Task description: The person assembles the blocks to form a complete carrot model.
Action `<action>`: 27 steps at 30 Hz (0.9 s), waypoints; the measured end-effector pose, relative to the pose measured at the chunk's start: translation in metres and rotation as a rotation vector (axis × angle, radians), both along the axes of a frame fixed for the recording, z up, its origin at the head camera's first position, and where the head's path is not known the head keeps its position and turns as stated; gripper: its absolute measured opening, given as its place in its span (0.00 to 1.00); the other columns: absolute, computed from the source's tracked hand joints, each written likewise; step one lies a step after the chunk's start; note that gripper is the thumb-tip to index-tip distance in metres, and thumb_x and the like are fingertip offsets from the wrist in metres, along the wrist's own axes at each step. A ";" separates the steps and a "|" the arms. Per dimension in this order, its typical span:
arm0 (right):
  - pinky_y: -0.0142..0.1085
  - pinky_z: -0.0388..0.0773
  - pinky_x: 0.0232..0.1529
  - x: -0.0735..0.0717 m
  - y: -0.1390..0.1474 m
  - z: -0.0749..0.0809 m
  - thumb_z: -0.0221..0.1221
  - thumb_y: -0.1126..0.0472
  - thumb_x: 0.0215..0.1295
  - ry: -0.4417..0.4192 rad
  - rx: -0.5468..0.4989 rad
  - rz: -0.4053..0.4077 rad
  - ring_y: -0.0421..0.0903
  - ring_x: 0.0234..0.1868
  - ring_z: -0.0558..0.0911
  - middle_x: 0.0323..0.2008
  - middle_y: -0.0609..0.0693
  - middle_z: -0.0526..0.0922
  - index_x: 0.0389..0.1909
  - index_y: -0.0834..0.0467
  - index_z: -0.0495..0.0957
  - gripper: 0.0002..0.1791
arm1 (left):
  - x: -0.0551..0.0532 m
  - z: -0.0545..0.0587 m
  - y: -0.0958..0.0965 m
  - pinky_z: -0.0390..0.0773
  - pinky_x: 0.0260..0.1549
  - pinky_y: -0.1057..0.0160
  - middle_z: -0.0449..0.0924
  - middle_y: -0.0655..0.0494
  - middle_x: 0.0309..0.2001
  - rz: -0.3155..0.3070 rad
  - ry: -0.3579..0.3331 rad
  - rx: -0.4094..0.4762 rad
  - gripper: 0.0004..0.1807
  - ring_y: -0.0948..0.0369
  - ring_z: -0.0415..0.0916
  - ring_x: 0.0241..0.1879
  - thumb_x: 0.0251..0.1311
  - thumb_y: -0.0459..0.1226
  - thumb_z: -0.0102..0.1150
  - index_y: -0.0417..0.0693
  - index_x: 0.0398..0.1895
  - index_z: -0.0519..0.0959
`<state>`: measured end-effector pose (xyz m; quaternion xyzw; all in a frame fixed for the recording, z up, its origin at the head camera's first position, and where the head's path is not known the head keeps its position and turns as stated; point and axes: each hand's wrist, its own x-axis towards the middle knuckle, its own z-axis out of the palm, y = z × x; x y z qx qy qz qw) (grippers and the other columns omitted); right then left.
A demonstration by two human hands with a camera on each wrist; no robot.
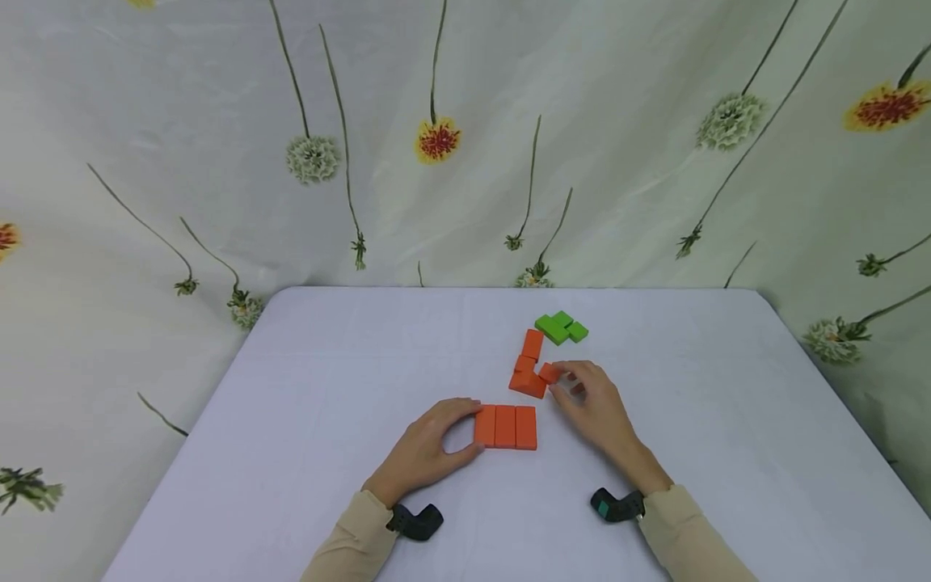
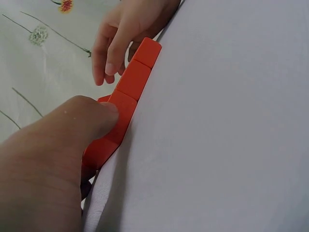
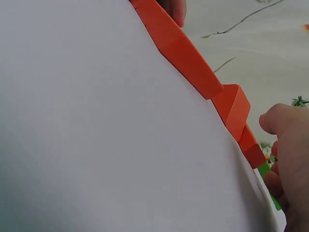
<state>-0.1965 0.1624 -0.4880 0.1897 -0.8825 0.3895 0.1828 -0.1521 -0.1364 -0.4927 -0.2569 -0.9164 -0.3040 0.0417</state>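
Observation:
Three orange blocks (image 1: 505,427) lie side by side in a row on the table. My left hand (image 1: 429,444) grips the row's left end, thumb on the near edge and fingers at the far edge. In the left wrist view the thumb presses against an orange block (image 2: 126,113). Beyond the row, several more orange blocks (image 1: 528,382) form a bent line. My right hand (image 1: 596,404) is beside a small tilted orange block (image 1: 549,373), with fingertips right at its right side. In the right wrist view, the right thumb (image 3: 280,118) is apart from the orange pieces.
A cluster of green blocks (image 1: 556,327) lies just behind the orange line. The table (image 1: 349,347) has a white cover, with its far edge against a flower-patterned cloth (image 1: 618,194). Dark devices are strapped to both wrists.

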 end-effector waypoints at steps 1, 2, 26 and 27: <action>0.39 0.86 0.40 -0.001 0.001 0.000 0.71 0.66 0.62 0.001 0.004 -0.016 0.48 0.43 0.82 0.46 0.54 0.85 0.56 0.61 0.82 0.21 | 0.000 0.000 0.000 0.73 0.70 0.54 0.77 0.57 0.67 0.001 0.000 0.001 0.33 0.59 0.71 0.70 0.62 0.49 0.72 0.53 0.69 0.76; 0.40 0.86 0.40 -0.002 0.002 -0.001 0.72 0.66 0.62 -0.001 0.008 -0.032 0.48 0.42 0.82 0.46 0.54 0.85 0.56 0.61 0.83 0.21 | -0.001 0.000 0.000 0.73 0.70 0.54 0.77 0.57 0.67 0.001 0.000 0.002 0.33 0.59 0.71 0.70 0.62 0.49 0.72 0.53 0.69 0.76; 0.40 0.83 0.41 -0.011 0.007 -0.003 0.71 0.59 0.63 -0.093 0.039 -0.114 0.47 0.37 0.82 0.41 0.54 0.87 0.49 0.59 0.87 0.15 | 0.000 0.001 0.000 0.74 0.70 0.53 0.77 0.58 0.68 -0.003 -0.015 0.014 0.32 0.59 0.71 0.70 0.62 0.47 0.72 0.54 0.70 0.76; 0.40 0.83 0.40 -0.010 0.007 -0.004 0.71 0.58 0.62 -0.101 0.031 -0.120 0.46 0.37 0.82 0.41 0.53 0.87 0.49 0.58 0.87 0.15 | 0.000 0.000 0.001 0.74 0.70 0.53 0.77 0.58 0.68 -0.004 -0.015 0.016 0.32 0.59 0.71 0.70 0.62 0.47 0.71 0.54 0.70 0.76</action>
